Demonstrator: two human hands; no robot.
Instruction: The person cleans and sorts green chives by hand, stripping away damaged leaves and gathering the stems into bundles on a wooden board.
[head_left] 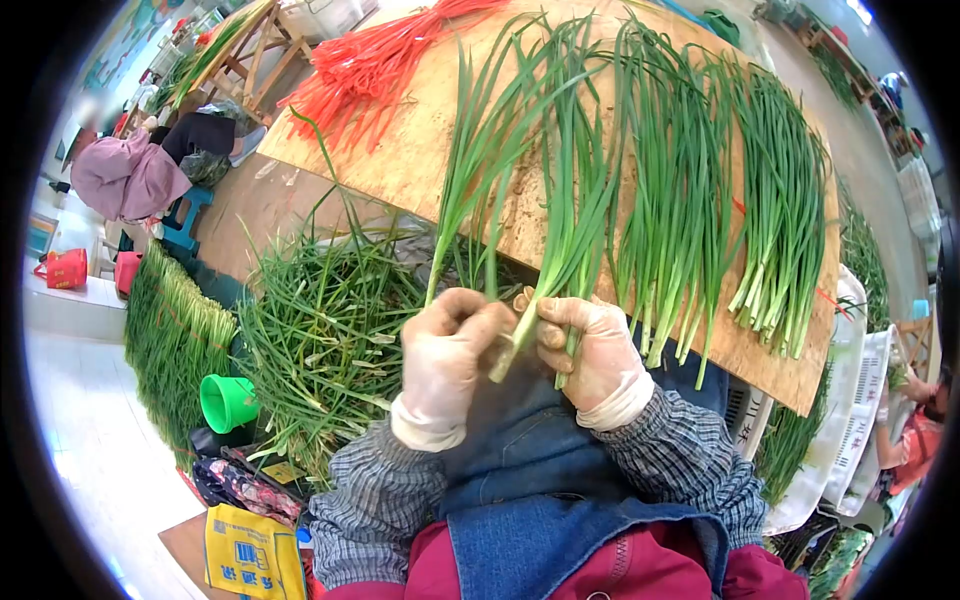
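My gloved right hand (592, 350) is closed around a few garlic chives (575, 235), their pale bases pointing down toward me and the leaves lying on the board. Just left of it, my gloved left hand (445, 355) has its fingers pinched at the base ends, with more chive stalks running up from behind its knuckles. Slight blur hides exactly what its fingertips grip. On the wooden board (400, 170), a loose row of chives (675, 200) lies right of my hands. Beyond it is a thicker bunch (780, 220) with a red tie.
Red ties (375, 70) are heaped at the board's far left. Below the board's left edge is a big pile of loose chives (320, 330), beside a green bucket (228, 402). White crates (850, 420) stand at right. A person in pink (130, 178) sits at left.
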